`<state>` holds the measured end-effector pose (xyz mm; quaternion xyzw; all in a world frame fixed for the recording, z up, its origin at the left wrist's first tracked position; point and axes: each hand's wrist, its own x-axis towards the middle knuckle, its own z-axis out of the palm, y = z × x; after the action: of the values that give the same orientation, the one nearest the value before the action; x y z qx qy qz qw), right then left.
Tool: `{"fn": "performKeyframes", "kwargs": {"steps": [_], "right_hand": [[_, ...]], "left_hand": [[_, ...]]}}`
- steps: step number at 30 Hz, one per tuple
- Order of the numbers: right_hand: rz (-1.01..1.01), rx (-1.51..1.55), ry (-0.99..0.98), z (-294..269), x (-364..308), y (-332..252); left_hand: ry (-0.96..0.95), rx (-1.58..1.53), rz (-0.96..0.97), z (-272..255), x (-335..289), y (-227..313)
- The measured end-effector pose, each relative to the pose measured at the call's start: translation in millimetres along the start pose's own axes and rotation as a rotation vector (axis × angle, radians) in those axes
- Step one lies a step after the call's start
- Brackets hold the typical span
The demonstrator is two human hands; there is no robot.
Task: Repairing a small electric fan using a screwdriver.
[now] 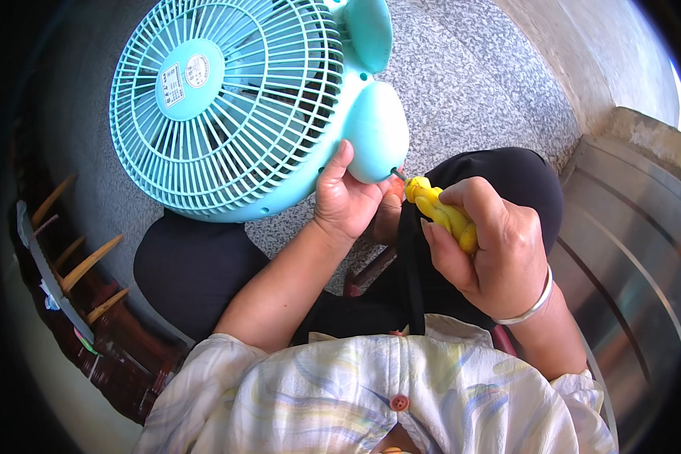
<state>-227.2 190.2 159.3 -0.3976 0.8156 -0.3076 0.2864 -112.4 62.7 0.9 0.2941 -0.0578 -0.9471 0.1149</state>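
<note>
A turquoise plastic fan (191, 83) with a round slatted grille lies tilted on the left, over my left knee. Two rounded lobes stand out from its right side. My left hand (349, 195) grips the nearer lobe (378, 129) from below, its thumb up along the fan's rim. In my right hand (499, 246) is a screwdriver with a lumpy yellow handle (443, 214), held between thumb and fingers. The thin shaft points left, and its tip meets a small hole at the lower end of that lobe.
Speckled grey stone floor (477, 76) spreads beyond the fan. My knees in dark trousers (507, 178) stand on both sides. A dark wooden piece of furniture (121, 333) is at the left, and metal panelling (620, 250) with a low wall runs along the right.
</note>
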Motion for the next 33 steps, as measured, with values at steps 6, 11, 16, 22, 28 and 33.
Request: {"fn": "performKeyframes", "kwargs": {"steps": [6,11,16,22,28,33], "right_hand": [[-0.058,-0.096,-0.012,3.6,6.4,-4.7],[-0.066,-0.136,0.005,9.0,10.7,-10.5],[0.022,-0.124,-0.034,2.4,20.4,-7.4],[0.043,-0.028,-0.002,5.9,23.4,-3.3],[0.049,-0.081,0.024,11.5,24.6,-1.5],[-0.022,0.117,-0.100,6.5,24.4,5.5]], "left_hand": [[0.021,0.001,0.016,-7.0,-1.0,0.6],[0.034,-0.013,-0.005,-5.3,-2.8,0.9],[0.042,-0.032,0.007,0.4,-2.8,1.0],[0.038,-0.005,0.013,1.2,-2.0,2.5],[0.078,0.012,0.040,5.4,4.6,-1.3],[0.085,0.069,0.036,1.0,2.3,2.3]]}}
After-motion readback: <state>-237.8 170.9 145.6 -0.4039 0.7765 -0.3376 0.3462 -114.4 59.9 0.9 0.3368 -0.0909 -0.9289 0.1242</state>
